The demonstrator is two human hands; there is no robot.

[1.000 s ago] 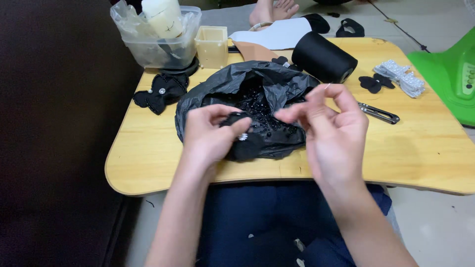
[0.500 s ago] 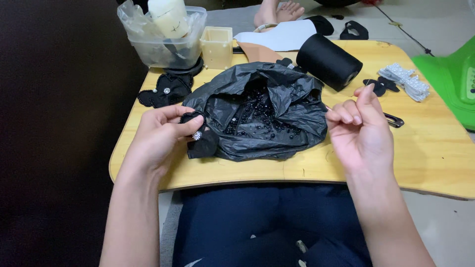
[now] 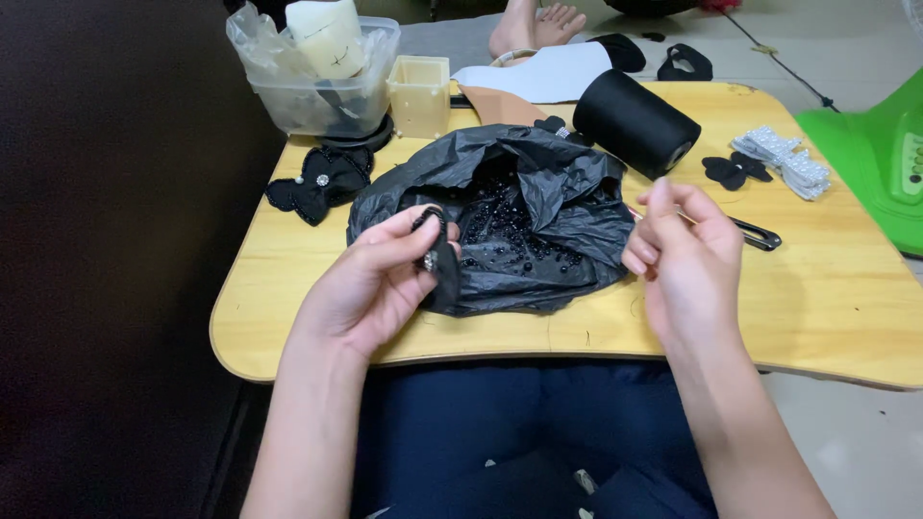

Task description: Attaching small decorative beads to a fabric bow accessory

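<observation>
My left hand (image 3: 375, 284) grips a small black fabric piece (image 3: 440, 261) with a silver stud, at the left edge of a crumpled black plastic bag (image 3: 567, 207). The bag lies open on the wooden lap table (image 3: 827, 308) and holds many small black beads (image 3: 500, 240). My right hand (image 3: 685, 252) hovers just right of the bag with its fingertips pinched together. I see nothing between them.
Finished black bows (image 3: 322, 178) lie at the left. Behind them stand a clear plastic tub (image 3: 317, 91) and a small beige box (image 3: 420, 91). A black thread spool (image 3: 635, 120), black snips (image 3: 758, 234), white beaded trim (image 3: 784, 159) and a green object (image 3: 880, 144) are at the right. Another person's feet (image 3: 538, 24) rest beyond the table.
Both hands were together over the bag. They have drawn apart: the left carried the black piece to the left, and the right pulled away to the right.
</observation>
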